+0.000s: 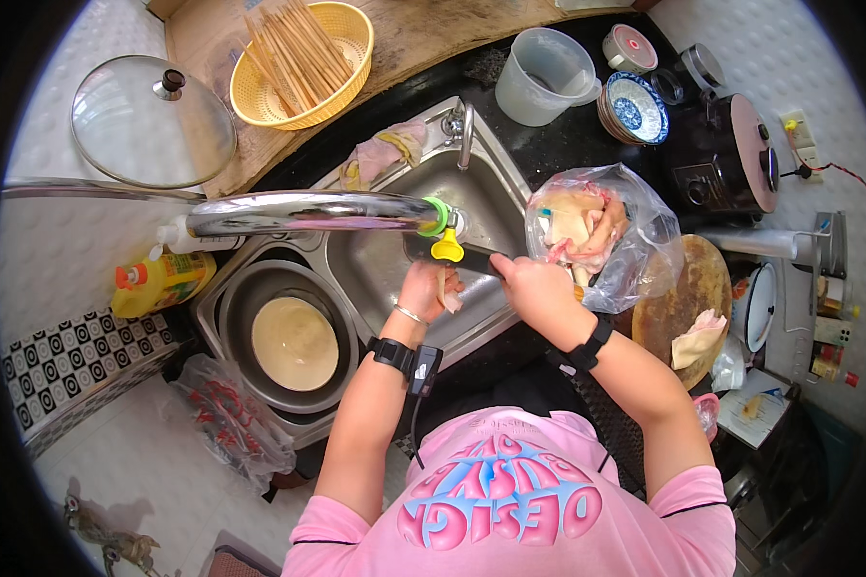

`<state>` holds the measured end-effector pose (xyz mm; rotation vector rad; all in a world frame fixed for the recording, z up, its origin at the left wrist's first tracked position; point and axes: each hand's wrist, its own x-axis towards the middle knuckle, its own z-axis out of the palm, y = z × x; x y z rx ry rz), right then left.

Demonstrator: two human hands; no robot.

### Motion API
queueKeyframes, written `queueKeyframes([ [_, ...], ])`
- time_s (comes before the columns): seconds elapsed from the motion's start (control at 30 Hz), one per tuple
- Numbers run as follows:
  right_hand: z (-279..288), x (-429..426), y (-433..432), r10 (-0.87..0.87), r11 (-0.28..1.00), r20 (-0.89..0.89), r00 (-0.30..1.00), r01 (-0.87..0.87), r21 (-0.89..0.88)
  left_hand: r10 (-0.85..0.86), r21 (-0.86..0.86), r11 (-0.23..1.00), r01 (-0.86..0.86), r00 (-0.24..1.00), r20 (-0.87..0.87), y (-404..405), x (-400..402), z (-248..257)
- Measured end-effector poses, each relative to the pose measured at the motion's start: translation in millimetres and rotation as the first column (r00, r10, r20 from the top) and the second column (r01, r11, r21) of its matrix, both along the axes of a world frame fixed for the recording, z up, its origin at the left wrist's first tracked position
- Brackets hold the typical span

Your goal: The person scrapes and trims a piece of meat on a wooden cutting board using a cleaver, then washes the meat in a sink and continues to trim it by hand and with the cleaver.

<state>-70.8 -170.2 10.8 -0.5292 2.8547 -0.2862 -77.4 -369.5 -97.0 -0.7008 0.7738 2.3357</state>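
Observation:
Over the stainless steel sink (375,278), my left hand (427,290) grips a pale piece of raw meat or skin (448,290), part of which hangs from the fingers. My right hand (538,285) is closed around the handle of a knife, its dark blade (480,260) pointing left above the basin. The tap's yellow lever (447,247) hides part of the blade. Right of the sink, a clear plastic bag (646,231) lies open with raw pieces of meat and skin (584,223) in it. Another pale piece (698,339) rests on the round wooden chopping board (653,317).
A chrome spout (317,213) crosses above the sink. The left basin holds a metal pot (231,310) with a cream bowl (294,344). Behind stand a yellow basket (364,65) of chopsticks, a plastic jug (541,86), patterned bowls (639,108) and a dark cooker (718,159).

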Motion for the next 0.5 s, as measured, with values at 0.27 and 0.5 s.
queueKeyframes([
  [0.27,-5.5,-6.8,-1.9,-0.020,0.999,-0.012,1.000,0.019,-0.032,0.028,0.084,0.996,-0.027,1.000,-0.007,-2.1,6.4,-0.2],
  [0.5,-1.7,-1.8,-4.7,0.024,0.997,-0.020,0.999,-0.026,-0.073,0.049,0.042,0.998,-0.050,0.998,0.028,-3.5,5.3,4.8],
])
